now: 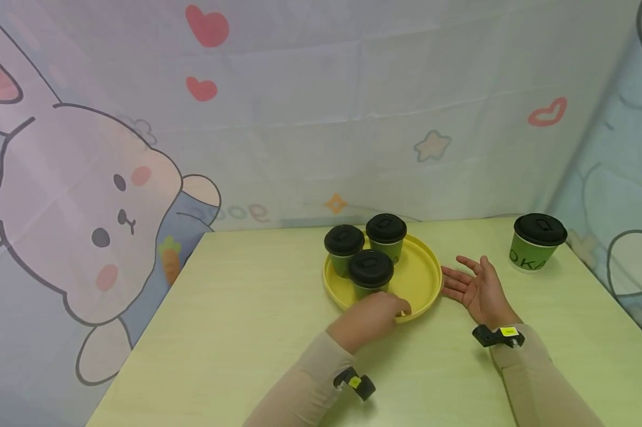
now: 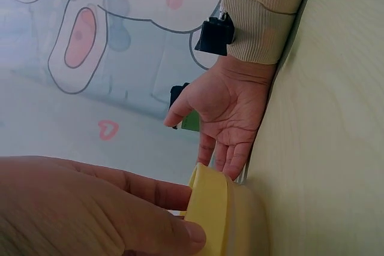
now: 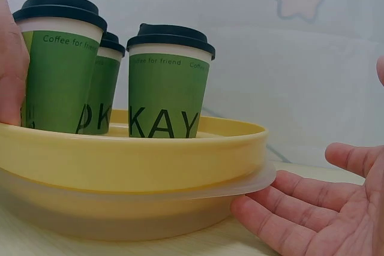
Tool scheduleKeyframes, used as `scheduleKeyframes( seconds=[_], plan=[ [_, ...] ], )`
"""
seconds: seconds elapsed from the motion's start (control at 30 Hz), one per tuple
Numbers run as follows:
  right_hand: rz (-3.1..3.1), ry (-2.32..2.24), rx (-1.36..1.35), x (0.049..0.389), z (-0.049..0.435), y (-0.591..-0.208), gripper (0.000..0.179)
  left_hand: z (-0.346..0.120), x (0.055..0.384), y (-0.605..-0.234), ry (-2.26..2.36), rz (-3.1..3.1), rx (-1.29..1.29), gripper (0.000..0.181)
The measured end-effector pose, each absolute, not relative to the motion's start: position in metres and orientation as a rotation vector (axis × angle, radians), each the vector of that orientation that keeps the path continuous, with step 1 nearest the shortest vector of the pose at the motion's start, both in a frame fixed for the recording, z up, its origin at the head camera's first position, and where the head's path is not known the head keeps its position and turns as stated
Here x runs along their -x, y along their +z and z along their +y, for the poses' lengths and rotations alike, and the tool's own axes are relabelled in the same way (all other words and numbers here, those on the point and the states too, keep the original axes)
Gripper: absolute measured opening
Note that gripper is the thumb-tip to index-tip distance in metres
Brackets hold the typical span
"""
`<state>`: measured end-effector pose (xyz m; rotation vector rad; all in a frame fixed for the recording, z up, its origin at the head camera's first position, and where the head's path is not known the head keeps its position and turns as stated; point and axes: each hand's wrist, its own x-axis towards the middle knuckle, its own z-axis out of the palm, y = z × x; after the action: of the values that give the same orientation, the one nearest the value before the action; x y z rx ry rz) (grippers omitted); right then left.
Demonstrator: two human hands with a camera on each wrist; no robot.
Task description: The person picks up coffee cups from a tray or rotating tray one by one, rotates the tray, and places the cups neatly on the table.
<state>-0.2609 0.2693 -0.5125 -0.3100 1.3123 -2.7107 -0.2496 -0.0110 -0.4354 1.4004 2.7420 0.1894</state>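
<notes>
A round yellow tray (image 1: 421, 279) sits on the table, carrying three green paper coffee cups with black lids: one at the back (image 1: 386, 230), one at the left (image 1: 344, 242), one at the front (image 1: 371, 270). At the tray's front edge my left hand (image 1: 369, 320) pinches the rim between thumb and fingers, as the left wrist view shows. My right hand (image 1: 483, 296) is turned palm up with its fingers extended. In the right wrist view its fingertips (image 3: 252, 208) meet the pale translucent lip under the yellow wall (image 3: 144, 166).
Another lidded green coffee cup (image 1: 531, 252) stands near the table's back right corner. A printed cloth backdrop (image 1: 299, 118) with a rabbit and hearts hangs behind and beside the table (image 1: 235, 314). Small black devices (image 1: 498, 336) are strapped on both wrists.
</notes>
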Motion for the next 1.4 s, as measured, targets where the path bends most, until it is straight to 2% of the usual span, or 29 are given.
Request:
scheduleKeyframes(
  seconds=[0.97,1.23,1.4],
  plan=[
    [1.278,-2.713,0.377,0.259,0.269,-0.512,0.051,-0.052,0.264,-0.421,0.255,2.708,-1.209,0.039],
    [1.321,-2.701,0.362,0.260,0.270,-0.513,0.051,-0.061,0.269,-0.420,0.353,2.686,-1.174,0.032],
    [1.329,-2.704,0.349,0.261,0.271,-0.515,0.051,-0.066,0.274,-0.422,0.413,2.680,-1.105,0.034]
  ],
)
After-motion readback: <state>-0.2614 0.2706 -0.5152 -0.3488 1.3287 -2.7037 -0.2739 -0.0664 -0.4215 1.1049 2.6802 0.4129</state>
